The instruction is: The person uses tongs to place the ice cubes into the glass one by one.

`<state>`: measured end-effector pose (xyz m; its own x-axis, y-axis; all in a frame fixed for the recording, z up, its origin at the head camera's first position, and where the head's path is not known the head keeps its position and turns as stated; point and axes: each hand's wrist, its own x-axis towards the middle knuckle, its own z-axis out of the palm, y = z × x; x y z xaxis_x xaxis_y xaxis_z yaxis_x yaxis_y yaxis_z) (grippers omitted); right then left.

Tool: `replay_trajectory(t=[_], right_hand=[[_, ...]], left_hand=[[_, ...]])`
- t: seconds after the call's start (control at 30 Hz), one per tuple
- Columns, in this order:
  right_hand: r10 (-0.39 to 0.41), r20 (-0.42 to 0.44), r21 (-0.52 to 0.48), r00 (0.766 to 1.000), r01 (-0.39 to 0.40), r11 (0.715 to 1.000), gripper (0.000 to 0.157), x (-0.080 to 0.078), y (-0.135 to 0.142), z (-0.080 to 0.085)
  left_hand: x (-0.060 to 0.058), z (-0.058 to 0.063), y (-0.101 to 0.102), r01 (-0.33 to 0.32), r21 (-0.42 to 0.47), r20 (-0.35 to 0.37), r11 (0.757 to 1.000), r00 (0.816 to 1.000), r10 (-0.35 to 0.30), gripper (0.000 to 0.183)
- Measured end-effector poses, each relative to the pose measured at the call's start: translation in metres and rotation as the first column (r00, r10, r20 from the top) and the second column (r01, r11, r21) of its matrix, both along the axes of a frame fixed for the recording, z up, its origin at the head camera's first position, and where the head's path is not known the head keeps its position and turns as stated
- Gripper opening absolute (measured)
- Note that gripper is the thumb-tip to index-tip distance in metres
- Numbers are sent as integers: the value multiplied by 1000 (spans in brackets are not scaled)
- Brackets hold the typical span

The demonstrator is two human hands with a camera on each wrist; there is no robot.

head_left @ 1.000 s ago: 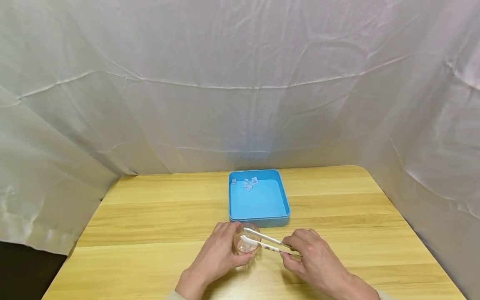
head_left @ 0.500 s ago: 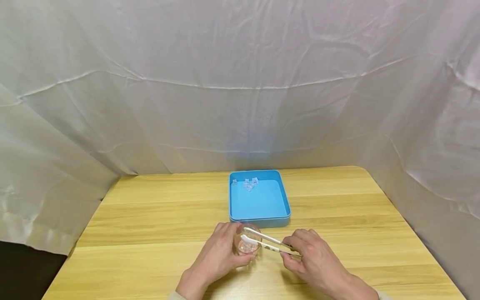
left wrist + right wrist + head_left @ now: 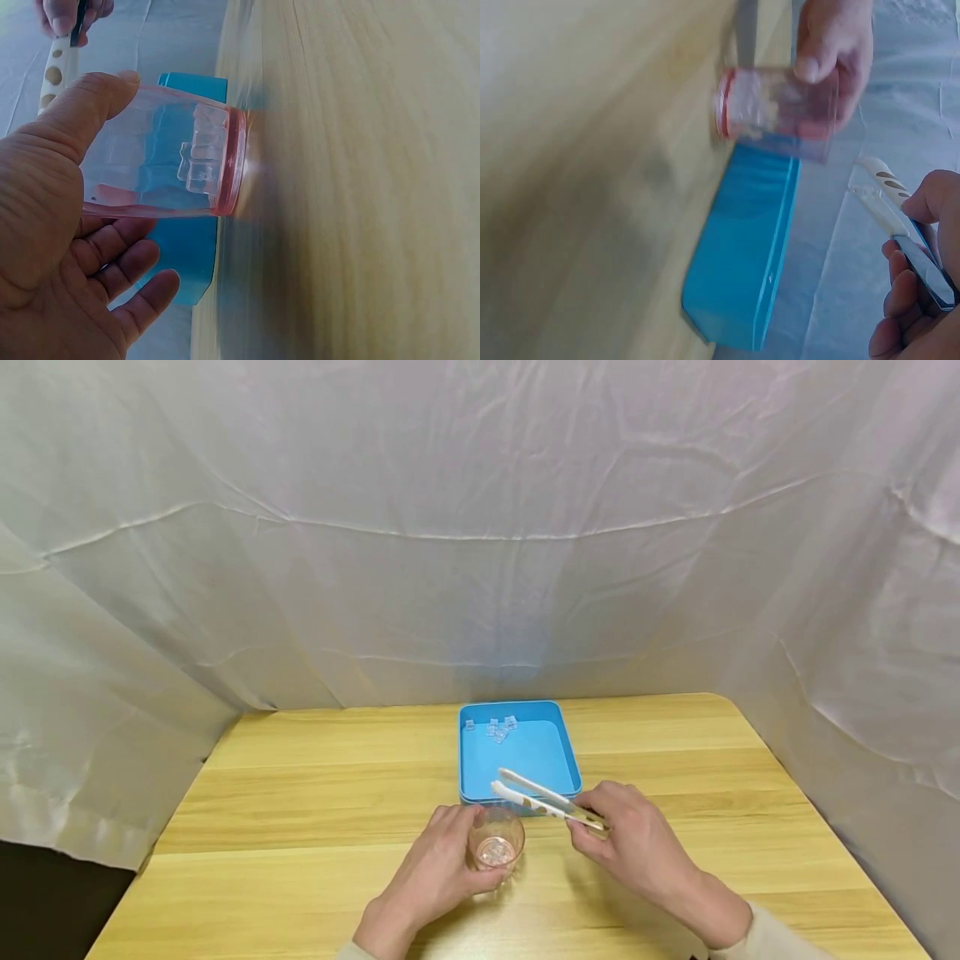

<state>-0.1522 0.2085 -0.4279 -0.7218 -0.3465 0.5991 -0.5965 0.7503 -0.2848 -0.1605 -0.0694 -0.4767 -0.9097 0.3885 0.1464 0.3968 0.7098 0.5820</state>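
My left hand (image 3: 435,877) grips a see-through pink cup (image 3: 504,837) standing upright on the table, thumb on the near side and fingers on the far side. Several clear cubes (image 3: 204,154) lie at the bottom of the cup. My right hand (image 3: 637,847) holds tongs (image 3: 536,797), white with brown spots at the front and metal toward the grip. The tong tips are a little apart, above the cup's rim height, and overlap the near part of the blue tray (image 3: 517,768) in the head view. Several more clear cubes (image 3: 501,729) lie at the tray's far left.
The blue tray stands just beyond the cup on a wood-grain table (image 3: 315,810). A grey-white curtain (image 3: 450,593) hangs behind the table and along both sides.
The tongs have come up out of the cup and moved away from me toward the tray, carried by my right hand. My left hand and the cup have stayed in place.
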Motion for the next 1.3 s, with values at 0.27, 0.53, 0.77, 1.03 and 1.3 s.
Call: replay_trajectory(t=[0.27,0.53,0.77,1.03,1.3], right_hand=[[-65,81,7,995,65,998,13,-22,4,8],[-95,147,25,985,92,995,11,-40,0,6],[-131,220,39,967,126,991,16,-56,-3,2],[-192,210,66,959,182,981,19,-75,-5,-3],[-324,236,151,916,295,944,26,-95,-10,-3]], left_hand=[[-1,1,0,-2,-8,13,1000,1000,2,70],[0,1,-1,0,-8,10,1000,1000,0,71],[0,1,0,-1,-12,19,1000,1000,1,71],[-2,1,0,4,-19,20,1000,1000,-4,71],[-3,1,0,1,-32,17,999,1000,-1,71]])
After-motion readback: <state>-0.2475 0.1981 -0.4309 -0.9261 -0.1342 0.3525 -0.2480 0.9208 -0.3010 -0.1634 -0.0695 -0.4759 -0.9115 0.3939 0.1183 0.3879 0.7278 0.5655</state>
